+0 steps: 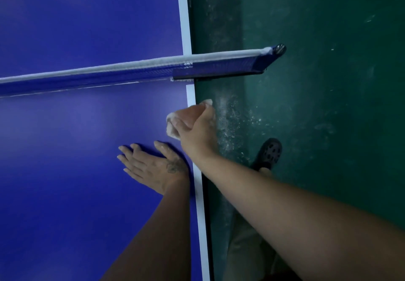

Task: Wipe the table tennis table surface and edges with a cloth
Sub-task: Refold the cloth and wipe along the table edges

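**Cloth held at the table's side edge**

Cloth (186,116), pale and bunched, sits on the white border line (200,204) of the blue table tennis table (65,193), right at its side edge. The person's right hand (197,133) grips it. The thumb lies across the top of the bundle and the fingers curl down over the far side of it, past the rim, so their tips are hidden. A corner of the cloth pokes out beyond the knuckles, toward the net (109,72), which crosses the table just ahead of the fingers. The net's clamp (263,61) juts out over the green floor (328,127).

The left hand (149,164) lies flat on the blue surface, fingers straight and slightly spread, holding nothing. It is just behind and to the inside of the right thumb, near the cloth but not touching it. Outside the right wrist, a dark perforated shoe (269,152) stands on the dusty floor beside the table.
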### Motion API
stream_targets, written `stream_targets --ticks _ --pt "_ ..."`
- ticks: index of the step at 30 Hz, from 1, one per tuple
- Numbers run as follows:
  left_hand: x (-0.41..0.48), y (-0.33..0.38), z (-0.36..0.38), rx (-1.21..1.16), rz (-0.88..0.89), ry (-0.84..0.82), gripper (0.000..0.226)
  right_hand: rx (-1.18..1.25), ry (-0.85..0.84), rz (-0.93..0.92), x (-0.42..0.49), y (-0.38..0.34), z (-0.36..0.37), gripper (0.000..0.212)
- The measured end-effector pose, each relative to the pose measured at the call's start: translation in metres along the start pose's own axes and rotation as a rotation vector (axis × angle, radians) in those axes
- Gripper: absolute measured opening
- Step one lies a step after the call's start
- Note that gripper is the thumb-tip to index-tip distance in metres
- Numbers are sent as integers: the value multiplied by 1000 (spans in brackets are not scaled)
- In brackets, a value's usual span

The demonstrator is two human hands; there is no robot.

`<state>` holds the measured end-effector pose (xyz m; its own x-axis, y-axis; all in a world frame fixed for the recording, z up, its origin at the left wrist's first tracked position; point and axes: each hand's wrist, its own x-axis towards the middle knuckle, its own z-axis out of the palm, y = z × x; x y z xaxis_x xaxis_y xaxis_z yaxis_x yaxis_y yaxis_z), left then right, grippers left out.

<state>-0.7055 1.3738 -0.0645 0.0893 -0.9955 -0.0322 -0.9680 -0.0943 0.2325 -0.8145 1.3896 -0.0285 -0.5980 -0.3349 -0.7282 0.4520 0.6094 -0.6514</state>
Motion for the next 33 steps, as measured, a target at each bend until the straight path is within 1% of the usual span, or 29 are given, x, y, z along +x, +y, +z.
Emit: stream_targets --ticks 2,4,7,9,12,13,15,17,19,21,23,26,29,31,33 --pt "0 1 0 -4 2 -2 61 -15 -9 13 12 -7 -13 69" --pt "1 1 0 5 0 1 61 -23 28 -29 18 -4 -32 50" --pt "0 1 -3 0 30 5 61 10 16 -54 19 9 -62 37" --pt "-1 5 -4 1 24 -11 61 -13 -20 -94 12 13 -84 35" --pt "-5 10 -13 8 22 -67 60 -66 -111 -156 -8 20 -119 40" --pt "-7 10 -16 6 53 -102 60 -72 -149 -154 -14 21 -129 44" --pt "-17 11 -25 -21 216 -180 57 -42 -204 -166 -25 24 -151 52" --pt "-35 15 -38 -69 364 -293 55 14 -234 -184 -36 23 -167 46" --pt "-56 24 -52 -182 411 -421 49 80 -238 -197 -44 20 -178 39" --pt "-73 37 -70 -304 387 -487 46 127 -188 -179 -47 16 -188 38" --pt "-83 49 -87 -378 413 -478 43 168 -126 -137 -45 15 -199 39" --pt "-74 72 -121 -478 554 -424 38 223 -86 -79 -39 7 -218 42" --pt "-41 104 -151 -544 758 -326 30 332 -61 3 -31 -3 -239 45" --pt "-12 130 -169 -588 830 -234 27 427 -48 22 -25 -14 -250 49" --pt "21 159 -177 -627 865 -171 23 441 -21 -10 -20 -29 -258 47"
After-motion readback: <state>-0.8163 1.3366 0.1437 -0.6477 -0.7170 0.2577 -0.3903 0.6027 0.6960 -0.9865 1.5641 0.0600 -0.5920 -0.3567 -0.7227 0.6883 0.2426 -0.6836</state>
